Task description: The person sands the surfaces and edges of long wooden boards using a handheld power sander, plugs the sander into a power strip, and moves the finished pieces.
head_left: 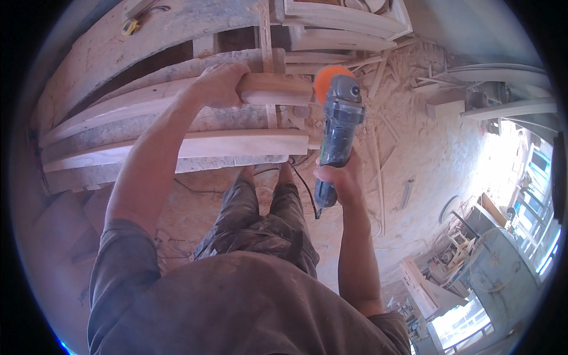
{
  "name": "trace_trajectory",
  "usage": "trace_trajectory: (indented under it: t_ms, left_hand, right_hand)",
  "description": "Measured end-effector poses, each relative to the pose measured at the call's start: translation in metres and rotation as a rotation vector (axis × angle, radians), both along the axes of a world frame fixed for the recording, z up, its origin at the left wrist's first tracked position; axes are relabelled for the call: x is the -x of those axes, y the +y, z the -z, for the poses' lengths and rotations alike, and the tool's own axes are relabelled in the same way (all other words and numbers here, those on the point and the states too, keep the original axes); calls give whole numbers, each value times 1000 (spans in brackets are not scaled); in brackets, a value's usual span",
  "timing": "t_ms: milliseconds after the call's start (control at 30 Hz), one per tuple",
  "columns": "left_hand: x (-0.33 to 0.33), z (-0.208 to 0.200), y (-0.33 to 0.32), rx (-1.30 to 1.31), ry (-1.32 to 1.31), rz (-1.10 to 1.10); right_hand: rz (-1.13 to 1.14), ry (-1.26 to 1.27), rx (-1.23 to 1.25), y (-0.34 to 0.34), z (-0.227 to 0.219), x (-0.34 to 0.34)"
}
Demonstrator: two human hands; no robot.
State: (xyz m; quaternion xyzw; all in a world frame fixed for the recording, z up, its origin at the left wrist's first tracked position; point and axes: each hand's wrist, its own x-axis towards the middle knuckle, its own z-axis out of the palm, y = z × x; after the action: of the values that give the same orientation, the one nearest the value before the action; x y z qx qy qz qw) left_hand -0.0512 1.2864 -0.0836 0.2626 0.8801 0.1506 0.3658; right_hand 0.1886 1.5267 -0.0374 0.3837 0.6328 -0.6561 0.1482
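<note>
My left hand is wrapped over a long wooden beam near its right end, fingers closed round its edge. In my right hand is a grey angle grinder, gripped by its body, with an orange disc at its far end. The disc is just beyond the beam's right end; whether it touches the wood I cannot tell. A second pale beam lies nearer to me, parallel to the first. A black cord runs near the grinder's lower end.
Both beams rest on a dusty workbench. A yellow tape measure lies at the far left. More curved wooden pieces are stacked at the back. Wood scraps and dust cover the floor on the right, near a machine.
</note>
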Motion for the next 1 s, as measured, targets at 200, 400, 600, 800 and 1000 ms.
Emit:
trace_trajectory:
  t_ms: [200,400,600,800,1000]
  left_hand:
    - [-2,2,0,5,42,32]
    - [1,-3,5,56,-4,23]
    - [-6,7,-2,-22,64,21]
    - [-9,5,-2,10,93,14]
    - [0,1,0,17,42,50]
  right_hand:
    - [52,31,39,1,3,-8]
    - [67,57,37,1,21,-3]
    - [75,41,58,13,20,-11]
    - [46,67,75,-4,4,4]
    - [95,50,46,13,19,-9]
